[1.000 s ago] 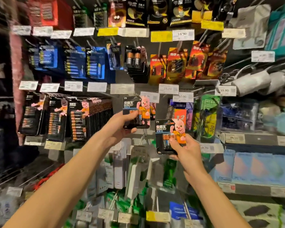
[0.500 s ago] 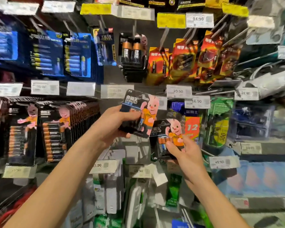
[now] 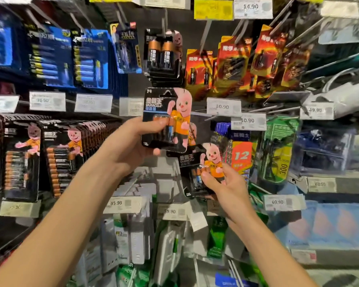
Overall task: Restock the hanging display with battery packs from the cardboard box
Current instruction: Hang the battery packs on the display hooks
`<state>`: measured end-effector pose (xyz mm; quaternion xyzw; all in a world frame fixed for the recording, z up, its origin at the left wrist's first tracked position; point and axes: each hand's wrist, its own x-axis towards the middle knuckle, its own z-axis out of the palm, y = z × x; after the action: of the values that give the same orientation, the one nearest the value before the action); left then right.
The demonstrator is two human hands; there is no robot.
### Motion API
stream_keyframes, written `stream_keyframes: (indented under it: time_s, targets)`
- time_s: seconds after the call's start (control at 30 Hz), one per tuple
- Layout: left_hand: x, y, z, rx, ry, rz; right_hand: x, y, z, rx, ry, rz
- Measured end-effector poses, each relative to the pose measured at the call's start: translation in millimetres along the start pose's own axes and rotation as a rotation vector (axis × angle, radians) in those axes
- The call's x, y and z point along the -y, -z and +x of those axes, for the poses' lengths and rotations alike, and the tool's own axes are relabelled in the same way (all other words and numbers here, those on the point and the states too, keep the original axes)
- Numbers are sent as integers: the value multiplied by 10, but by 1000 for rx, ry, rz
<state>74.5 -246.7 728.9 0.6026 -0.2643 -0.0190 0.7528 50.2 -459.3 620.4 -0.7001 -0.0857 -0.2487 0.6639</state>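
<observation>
Two black cardboard two-cell battery packs with pink rabbit mascot, upright, printed face toward viewer: upper pack (image 3: 166, 119) gripped by left hand (image 3: 129, 148), lower pack (image 3: 199, 168), below-right of it, pinched by right hand (image 3: 222, 183).

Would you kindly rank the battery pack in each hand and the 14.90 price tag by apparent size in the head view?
1. Left-hand battery pack.
2. Right-hand battery pack, partly covered by the right hand; same design, so nearness may explain the gap.
3. 14.90 price tag.

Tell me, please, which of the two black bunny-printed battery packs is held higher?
The black bunny-printed pack in the left hand; the matching pack in the right hand is lower.
</observation>
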Motion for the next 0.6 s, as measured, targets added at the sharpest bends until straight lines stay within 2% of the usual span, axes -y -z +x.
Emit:
stream_keyframes:
  time_s: [0.4,0.6]
  targets:
    - [-239,109,157,5,78,-42,114,-315,337,-70,46,27]
    - [-257,246,233,86,77,-17,101,-452,476,-115,78,28]
